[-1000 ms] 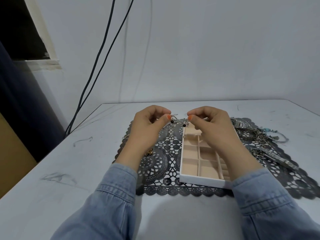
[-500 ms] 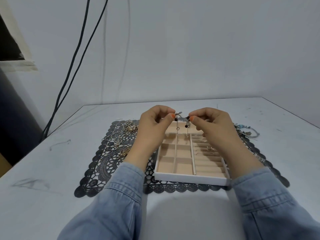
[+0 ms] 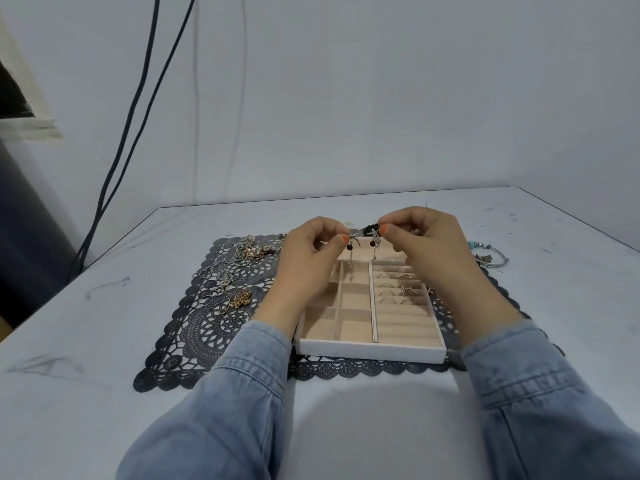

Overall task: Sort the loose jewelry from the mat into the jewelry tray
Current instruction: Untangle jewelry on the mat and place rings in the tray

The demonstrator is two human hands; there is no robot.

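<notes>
While left hand (image 3: 308,263), right hand (image 3: 433,251) pinch earrings (image 3: 363,237), above far tray (image 3: 370,353) rim, chains (image 3: 228,275) leftward

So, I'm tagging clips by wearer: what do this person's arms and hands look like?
The left sleeve and right sleeve are light blue denim with stitched cuffs. The left hand and right hand are ungloved, with orange polish on the thumbnails.

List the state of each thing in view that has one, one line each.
left hand, pinching the beaded jewelry
right hand, pinching the beaded jewelry
beaded jewelry, held above the jewelry tray, pendants hanging
jewelry tray, open on the mat, rings in right slots
chains, loose on the mat
</notes>
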